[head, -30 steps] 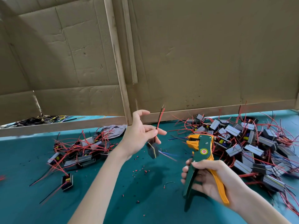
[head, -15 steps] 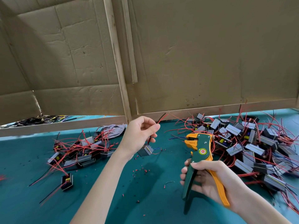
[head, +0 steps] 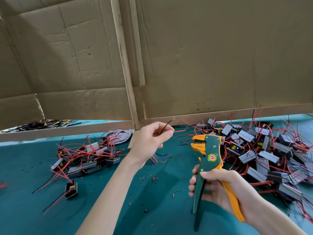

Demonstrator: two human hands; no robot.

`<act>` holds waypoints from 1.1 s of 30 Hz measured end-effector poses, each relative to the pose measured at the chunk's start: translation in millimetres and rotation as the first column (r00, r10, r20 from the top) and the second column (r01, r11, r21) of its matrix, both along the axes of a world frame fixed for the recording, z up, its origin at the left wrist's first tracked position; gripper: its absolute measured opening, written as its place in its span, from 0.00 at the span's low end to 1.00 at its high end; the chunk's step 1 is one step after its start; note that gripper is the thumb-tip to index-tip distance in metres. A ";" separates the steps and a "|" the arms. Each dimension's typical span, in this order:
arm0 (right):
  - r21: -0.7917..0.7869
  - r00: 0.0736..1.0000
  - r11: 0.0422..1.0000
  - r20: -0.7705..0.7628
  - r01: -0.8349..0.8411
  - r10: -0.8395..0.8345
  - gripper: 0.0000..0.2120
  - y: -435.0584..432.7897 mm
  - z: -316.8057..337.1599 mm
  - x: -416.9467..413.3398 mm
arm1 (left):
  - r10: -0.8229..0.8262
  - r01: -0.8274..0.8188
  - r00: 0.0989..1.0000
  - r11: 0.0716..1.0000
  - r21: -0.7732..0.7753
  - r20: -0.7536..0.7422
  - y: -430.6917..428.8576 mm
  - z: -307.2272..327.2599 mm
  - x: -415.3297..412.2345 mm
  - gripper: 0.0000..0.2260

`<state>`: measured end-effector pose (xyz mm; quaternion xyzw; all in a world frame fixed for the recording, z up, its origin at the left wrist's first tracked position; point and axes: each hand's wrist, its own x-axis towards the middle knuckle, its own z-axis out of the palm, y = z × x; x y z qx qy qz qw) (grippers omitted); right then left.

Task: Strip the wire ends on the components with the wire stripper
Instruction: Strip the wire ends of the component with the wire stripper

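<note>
Creased cardboard sheets (head: 220, 56), braced by an upright wooden post (head: 124, 65), wall off the far edge of the teal worktop (head: 25, 209). A crumpled grey cloth (head: 121, 134) lies at the post's foot. Beyond the far-left edge sits a tangle of black and yellow cables (head: 42, 124).

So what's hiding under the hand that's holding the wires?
A grey-and-black component peeks out below the left hand, which pinches two wires. The wrist covers most of it, so whether it rests on the teal table cannot be seen.

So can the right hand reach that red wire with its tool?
Probably yes: the right hand holds the green and orange wire stripper beside the thin red wire the left hand pinches, nothing between.
</note>
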<state>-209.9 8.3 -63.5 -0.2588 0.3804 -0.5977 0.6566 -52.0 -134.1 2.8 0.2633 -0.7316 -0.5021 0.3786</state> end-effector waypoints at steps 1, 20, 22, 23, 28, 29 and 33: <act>-0.021 1.000 1.000 -0.012 -0.020 0.020 0.16 0.7 0.6 0.4 | -0.001 0.001 1.000 1.000 -0.005 0.001 1.1 0.4 -0.4 0.05; -0.139 0.982 0.985 -0.174 -0.103 0.078 0.12 6.7 14.3 7.5 | -0.207 0.202 0.972 0.978 0.060 0.107 15.1 6.6 -2.8 0.07; -0.134 0.981 0.986 -0.183 -0.094 0.069 0.10 7.7 15.6 8.2 | -0.213 0.207 0.971 0.977 0.059 0.113 15.6 7.4 -2.2 0.06; -0.135 0.980 0.987 -0.191 -0.089 0.062 0.08 8.1 16.3 8.5 | -0.216 0.210 0.969 0.976 0.057 0.117 15.7 7.7 -1.8 0.06; -0.139 0.962 0.987 -0.272 -0.079 0.038 0.07 11.6 19.0 9.4 | -0.238 0.235 0.959 0.971 0.042 0.152 14.6 9.7 2.1 0.06; -0.139 0.957 0.987 -0.286 -0.083 0.040 0.10 12.4 18.8 9.2 | -0.245 0.242 0.956 0.969 0.038 0.159 13.9 9.9 3.0 0.06; -0.139 0.939 0.985 -0.342 -0.099 0.046 0.14 14.1 17.8 8.4 | -0.263 0.266 0.946 0.964 0.012 0.188 12.1 11.2 5.6 0.06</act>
